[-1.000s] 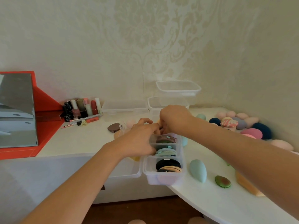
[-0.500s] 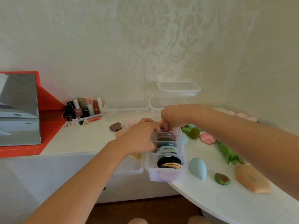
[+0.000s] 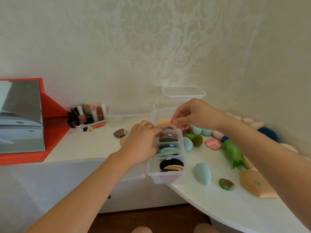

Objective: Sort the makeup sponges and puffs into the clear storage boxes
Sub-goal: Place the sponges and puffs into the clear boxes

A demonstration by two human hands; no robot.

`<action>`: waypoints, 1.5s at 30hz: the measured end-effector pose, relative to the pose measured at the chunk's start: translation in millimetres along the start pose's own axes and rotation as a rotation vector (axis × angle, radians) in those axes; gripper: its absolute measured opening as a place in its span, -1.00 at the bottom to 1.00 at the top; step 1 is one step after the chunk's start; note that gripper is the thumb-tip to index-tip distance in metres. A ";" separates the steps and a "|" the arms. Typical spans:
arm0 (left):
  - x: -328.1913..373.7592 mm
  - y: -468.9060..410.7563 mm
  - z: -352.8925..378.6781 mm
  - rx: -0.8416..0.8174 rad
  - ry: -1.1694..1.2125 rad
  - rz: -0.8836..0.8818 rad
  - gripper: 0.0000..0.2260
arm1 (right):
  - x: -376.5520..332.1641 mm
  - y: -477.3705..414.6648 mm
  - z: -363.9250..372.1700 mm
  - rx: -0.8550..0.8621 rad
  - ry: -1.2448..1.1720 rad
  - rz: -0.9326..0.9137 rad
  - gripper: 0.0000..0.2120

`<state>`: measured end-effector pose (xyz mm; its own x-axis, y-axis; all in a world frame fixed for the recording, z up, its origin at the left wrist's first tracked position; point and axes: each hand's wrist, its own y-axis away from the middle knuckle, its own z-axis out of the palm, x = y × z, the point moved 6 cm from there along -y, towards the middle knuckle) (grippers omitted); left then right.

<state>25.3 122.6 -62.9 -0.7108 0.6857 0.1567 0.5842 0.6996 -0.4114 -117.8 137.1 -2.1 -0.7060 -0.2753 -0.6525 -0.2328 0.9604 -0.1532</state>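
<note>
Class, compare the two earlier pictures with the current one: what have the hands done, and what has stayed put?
The right hand has lifted from the far end of the box, pinching a peach puff that now shows above the rim. The left hand still grips the left wall of the box. The box and the stacked puffs inside have not shifted.

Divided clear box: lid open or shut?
Open. The lid lies flipped out left of the divided box, its puffs uncovered; the right hand pinches a peach puff over the far end.
</note>
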 end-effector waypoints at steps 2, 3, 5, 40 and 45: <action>2.9 0.4 -6.5 0.043 -0.036 0.026 -0.63 | 4.8 9.6 -5.5 0.074 0.017 0.028 -0.94; 4.1 -0.4 -10.5 0.056 -0.043 0.036 -0.63 | 8.2 13.1 -9.0 0.117 0.033 0.045 -0.93; 4.8 -2.8 -20.5 0.074 -0.043 0.043 -0.62 | 13.8 18.6 -15.6 0.214 0.076 0.076 -0.94; -63.9 28.9 -52.8 -0.016 0.090 -0.202 -0.61 | 27.3 -21.2 111.2 0.069 -0.966 0.647 -0.44; -66.6 32.5 -36.6 -0.086 0.069 -0.216 -0.59 | 21.2 -31.7 124.9 0.066 -0.898 0.527 -0.09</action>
<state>106.0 107.0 -53.9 -0.7964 0.5280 0.2948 0.4545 0.8442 -0.2840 -41.9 106.4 -103.8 0.0559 0.2875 -0.9562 0.0167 0.9572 0.2888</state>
